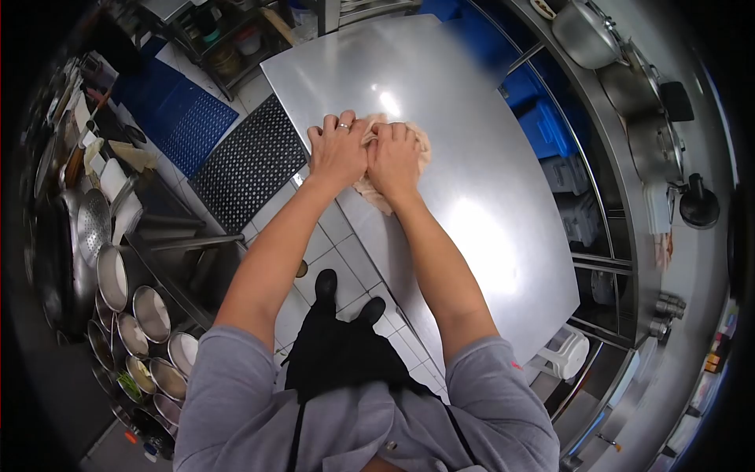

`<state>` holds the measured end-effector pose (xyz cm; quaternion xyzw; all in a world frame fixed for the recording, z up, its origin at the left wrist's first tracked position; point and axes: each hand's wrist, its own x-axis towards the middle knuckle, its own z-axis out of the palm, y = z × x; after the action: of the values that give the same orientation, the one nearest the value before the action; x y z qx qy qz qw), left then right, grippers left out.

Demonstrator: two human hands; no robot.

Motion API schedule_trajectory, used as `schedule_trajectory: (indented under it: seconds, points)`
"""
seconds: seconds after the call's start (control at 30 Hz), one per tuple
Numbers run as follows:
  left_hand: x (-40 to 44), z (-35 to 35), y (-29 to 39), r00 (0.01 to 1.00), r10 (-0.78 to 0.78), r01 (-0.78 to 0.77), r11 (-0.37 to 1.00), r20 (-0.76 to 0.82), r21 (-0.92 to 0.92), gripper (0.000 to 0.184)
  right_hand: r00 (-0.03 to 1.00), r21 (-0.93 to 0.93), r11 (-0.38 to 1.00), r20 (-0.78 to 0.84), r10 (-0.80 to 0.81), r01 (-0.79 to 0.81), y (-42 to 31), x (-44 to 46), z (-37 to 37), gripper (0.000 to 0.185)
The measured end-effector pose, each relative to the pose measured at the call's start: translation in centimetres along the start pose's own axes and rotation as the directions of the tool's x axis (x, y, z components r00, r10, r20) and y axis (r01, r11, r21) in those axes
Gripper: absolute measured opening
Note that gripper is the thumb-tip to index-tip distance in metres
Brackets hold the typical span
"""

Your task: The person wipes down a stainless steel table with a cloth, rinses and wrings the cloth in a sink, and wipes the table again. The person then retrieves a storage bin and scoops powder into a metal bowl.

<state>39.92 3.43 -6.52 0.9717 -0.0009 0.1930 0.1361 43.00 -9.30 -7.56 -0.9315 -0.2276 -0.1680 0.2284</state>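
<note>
A crumpled beige cloth (pixel 425 149) lies on the steel table (pixel 472 118), near the edge closest to me. My right hand (pixel 395 157) presses on it with bent fingers, and folds of cloth show around that hand and below it. Just to the left and touching it, my left hand (pixel 338 153) has its fingers curled at the cloth's left side, with a ring on one finger. The cloth under both palms is hidden.
Left of the table are a black perforated mat (pixel 252 161) and a blue mat (pixel 185 110) on tiles. Metal bowls (pixel 152 313) and pans line the far left. Shelves with blue bins (pixel 546 130) and large pots (pixel 586 35) stand right. A white stool (pixel 568 354) sits lower right.
</note>
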Motion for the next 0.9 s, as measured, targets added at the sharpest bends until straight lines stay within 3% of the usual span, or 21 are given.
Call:
schedule_trajectory:
  seconds: [0.07,0.17,0.27,0.47,0.57,0.67,0.77,0.9]
  points:
    - [0.4,-0.3,0.2,1.0,0.015,-0.015,0.999,-0.025,-0.028,0.03,1.0,-0.011,1.0,-0.006,0.008,-0.008,0.2,-0.2,0.3,0.024]
    - [-0.1,-0.2,0.2,0.996,-0.03,0.031,1.0,0.082,-0.004,0.029,1.0,0.008,1.0,-0.004,-0.002,0.002,-0.1,-0.2,-0.2,0.024]
    - [-0.1,0.9,0.1,0.995,-0.036,0.038,0.999,-0.094,0.022,0.026,1.0,-0.008,1.0,-0.012,-0.012,0.012,0.2,-0.1,0.0,0.023]
    - [-0.3,-0.5,0.0,0.986,-0.069,0.08,0.994,0.15,-0.068,0.028,0.999,0.024,1.0,0.047,0.006,-0.007,0.2,-0.5,-0.5,0.029]
    - [-5.6,-3.3,-0.1,0.987,-0.007,-0.028,0.977,-0.161,-0.213,0.036,0.999,0.102,0.995,0.038,-0.005,0.001,0.1,-3.7,-2.7,0.056]
    - [-15.1,-5.3,-1.0,0.983,-0.169,0.136,0.928,-0.066,-0.346,0.049,0.984,-0.104,0.989,0.136,0.119,-0.106,0.2,-5.9,-3.3,0.094]
    - [-26.7,-4.6,-2.5,0.939,-0.316,0.343,0.851,0.135,-0.398,0.047,0.962,-0.176,0.98,0.239,0.133,-0.092,-0.5,-3.5,-1.6,0.114]
    - [-37.0,-5.1,-1.9,0.824,-0.457,0.56,0.749,0.335,-0.355,0.048,0.964,-0.133,0.991,0.267,0.006,0.031,-3.5,1.9,3.0,0.117]
